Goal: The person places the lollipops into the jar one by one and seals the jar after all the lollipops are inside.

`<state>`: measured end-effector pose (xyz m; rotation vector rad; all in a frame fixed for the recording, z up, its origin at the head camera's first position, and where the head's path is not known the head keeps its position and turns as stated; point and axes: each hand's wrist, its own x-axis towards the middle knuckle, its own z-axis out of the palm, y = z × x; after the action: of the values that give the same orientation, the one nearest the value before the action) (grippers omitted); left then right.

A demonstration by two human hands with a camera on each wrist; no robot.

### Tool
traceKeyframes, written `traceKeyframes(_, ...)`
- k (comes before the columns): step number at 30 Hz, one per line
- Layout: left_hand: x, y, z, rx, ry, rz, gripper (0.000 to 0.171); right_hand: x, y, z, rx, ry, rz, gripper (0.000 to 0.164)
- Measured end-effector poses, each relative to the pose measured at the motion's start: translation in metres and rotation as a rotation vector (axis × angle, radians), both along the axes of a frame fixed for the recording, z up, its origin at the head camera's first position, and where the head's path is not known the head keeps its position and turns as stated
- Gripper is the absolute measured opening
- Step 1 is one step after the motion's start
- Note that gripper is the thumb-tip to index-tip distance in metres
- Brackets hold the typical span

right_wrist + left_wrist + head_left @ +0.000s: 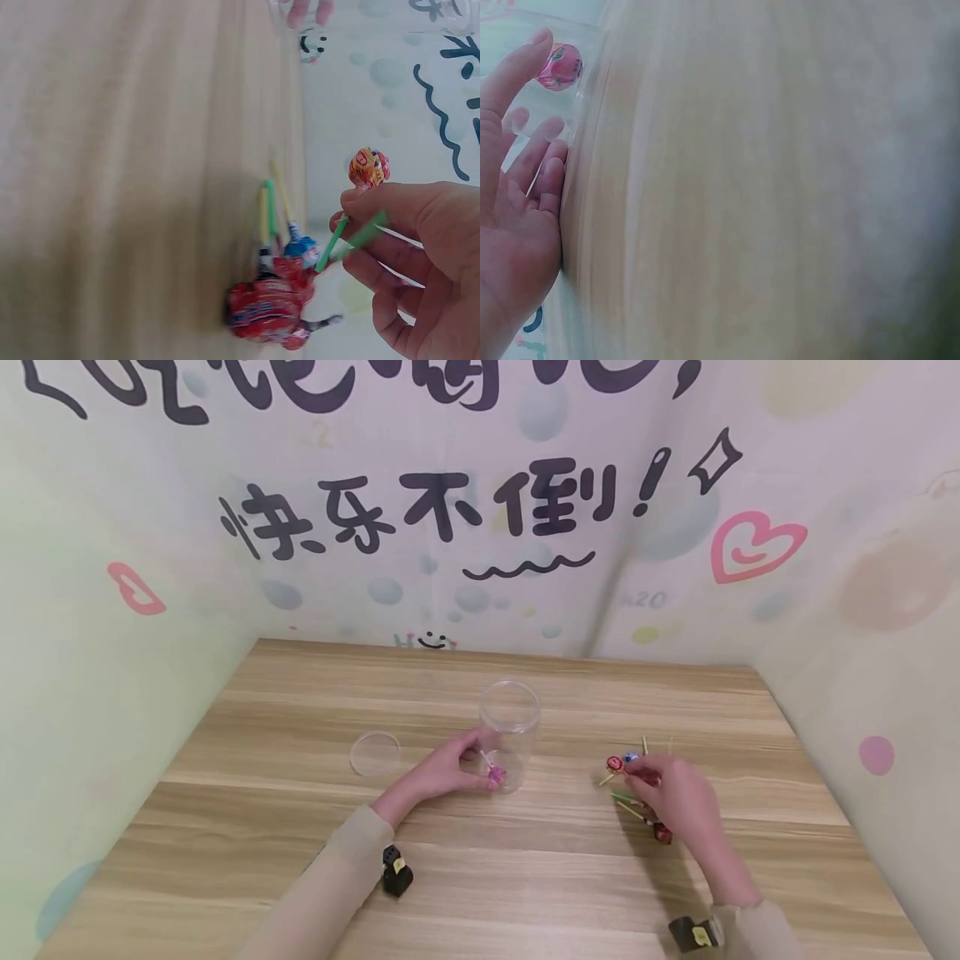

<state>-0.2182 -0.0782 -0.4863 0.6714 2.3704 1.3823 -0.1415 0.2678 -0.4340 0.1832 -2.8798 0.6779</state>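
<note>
An upright clear plastic jar [517,735] stands near the middle of the table, with a pink-wrapped lollipop [497,775] inside near its bottom. My left hand [442,768] holds the jar low down, thumb in front and fingers behind. In the left wrist view the lollipop's pink head [560,67] shows through the clear wall by my thumb. My right hand [678,797], over at the right, pinches a lollipop [368,166] with a yellow and red wrapper and a green stick. Beside that hand lie several lollipops [266,307] in red and blue wrappers, partly hidden by it in the head view.
Left of the jar, a clear round lid [375,732] lies flat on the wooden table [480,877]. Pale printed walls [360,585] close in the table at the back and both sides. Each wrist carries a small black device [397,872].
</note>
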Motion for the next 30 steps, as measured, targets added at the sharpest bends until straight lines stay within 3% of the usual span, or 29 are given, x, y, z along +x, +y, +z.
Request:
traceKeyframes(7,0.0,0.0,0.001,0.012,0.006,-0.003,0.082,-0.008,-0.001,0.02,-0.05,0.056,0.06,0.009)
traceKeyframes(13,0.001,0.0,0.002,0.007,0.006,-0.006,0.082,-0.016,0.001,0.036,-0.037,0.005,0.158,0.011)
traceKeyframes(17,0.001,0.001,0.003,0.011,0.005,-0.01,0.081,-0.023,0.003,0.05,-0.009,-0.025,0.274,0.011)
traceKeyframes(25,0.003,-0.001,0.004,0.003,-0.017,0.007,0.083,-0.041,-0.002,0.088,0.065,-0.02,0.478,0.015)
traceKeyframes(30,0.003,0.0,0.004,0.007,-0.016,0.005,0.083,-0.051,-0.011,0.118,0.121,-0.012,0.547,0.016)
